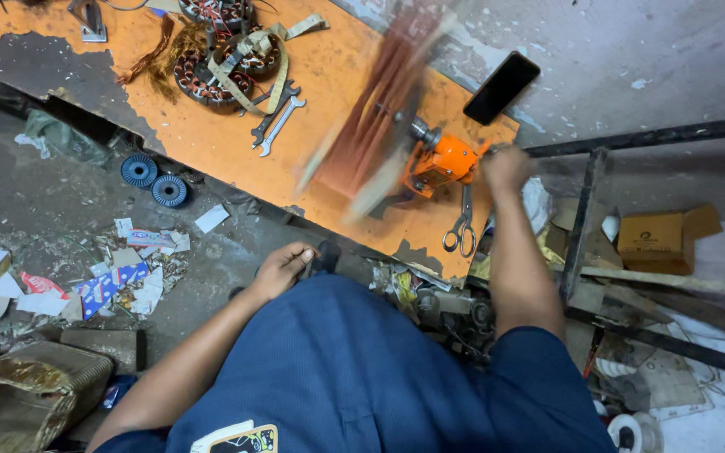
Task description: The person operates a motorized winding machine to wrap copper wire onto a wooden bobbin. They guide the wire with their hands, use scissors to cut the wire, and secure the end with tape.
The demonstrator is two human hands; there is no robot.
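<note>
Right hand (507,166) fingers closed on orange winder (440,161) crank; left hand (283,268) loosely curled, empty.

An orange surface (329,75), its paint worn to grey at the far left, carries two spanners (274,117) side by side, wound stators (211,80) with loose copper wire, scissors (461,226) near the front edge, an orange winder (442,161) just beside them and a black phone (501,87) at the right corner. The floor (60,193) below holds two blue discs (154,180) and paper scraps (127,268)
</note>
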